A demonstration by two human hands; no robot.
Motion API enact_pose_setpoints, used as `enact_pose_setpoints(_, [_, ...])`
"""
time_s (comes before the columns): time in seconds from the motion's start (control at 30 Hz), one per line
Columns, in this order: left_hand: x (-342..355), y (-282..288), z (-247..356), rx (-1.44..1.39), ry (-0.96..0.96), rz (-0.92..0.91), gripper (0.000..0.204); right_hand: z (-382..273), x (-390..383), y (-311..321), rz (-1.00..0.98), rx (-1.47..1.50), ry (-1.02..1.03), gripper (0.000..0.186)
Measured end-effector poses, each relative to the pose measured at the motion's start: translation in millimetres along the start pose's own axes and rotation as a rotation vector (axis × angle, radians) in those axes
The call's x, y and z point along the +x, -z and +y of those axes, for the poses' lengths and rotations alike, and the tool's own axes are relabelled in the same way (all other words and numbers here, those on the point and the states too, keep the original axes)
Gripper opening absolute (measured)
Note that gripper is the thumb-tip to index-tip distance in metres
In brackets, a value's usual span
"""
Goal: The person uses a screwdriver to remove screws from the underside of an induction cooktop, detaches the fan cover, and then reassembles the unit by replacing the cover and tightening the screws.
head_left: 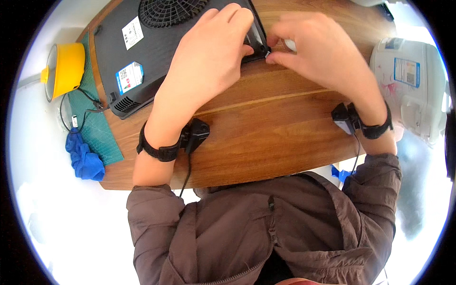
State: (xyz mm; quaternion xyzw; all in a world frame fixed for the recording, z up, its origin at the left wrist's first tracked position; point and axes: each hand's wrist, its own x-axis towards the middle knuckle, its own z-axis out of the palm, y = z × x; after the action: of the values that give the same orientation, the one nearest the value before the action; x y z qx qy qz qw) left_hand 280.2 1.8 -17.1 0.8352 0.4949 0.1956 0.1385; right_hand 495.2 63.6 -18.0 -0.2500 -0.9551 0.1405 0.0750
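A black appliance [107,52] with a round fan grille [166,10] lies underside up on the wooden table, at the far left; it looks like an induction cooker. Over its right part, my left hand [209,57] is closed, fingers bent and thumb tucked by the casing edge. What those fingers grip, if anything, is hidden. My right hand [316,45] pinches at the appliance's near right corner. A small white object [290,45] shows inside its curled fingers, and a small shiny bit [268,53] is at the fingertips; the kind of tool or part cannot be made out.
On the left are a yellow pot [69,69], a green cutting mat [95,128], a blue cloth [84,156] and the appliance's black cord [88,110]. A white rounded appliance [411,85] stands at the right. Black wrist devices [194,135] with cables are strapped to both arms.
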Motion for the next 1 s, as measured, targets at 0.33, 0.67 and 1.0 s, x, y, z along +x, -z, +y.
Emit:
enact_pose_setpoints(0.33, [-9,-18,-9,-0.022,0.082,0.071,0.038,-13,-1,-32,0.136,0.063,-0.186,0.023])
enact_pose_setpoints(0.67, [-6,-11,-5,-0.013,0.127,0.017,0.037,-16,-1,-35,0.139,0.142,-0.190,0.014])
enact_pose_setpoints(1.0, [-7,-13,-7,-0.025,0.090,0.048,0.038,-17,-2,-27,0.170,0.180,-0.119,0.010])
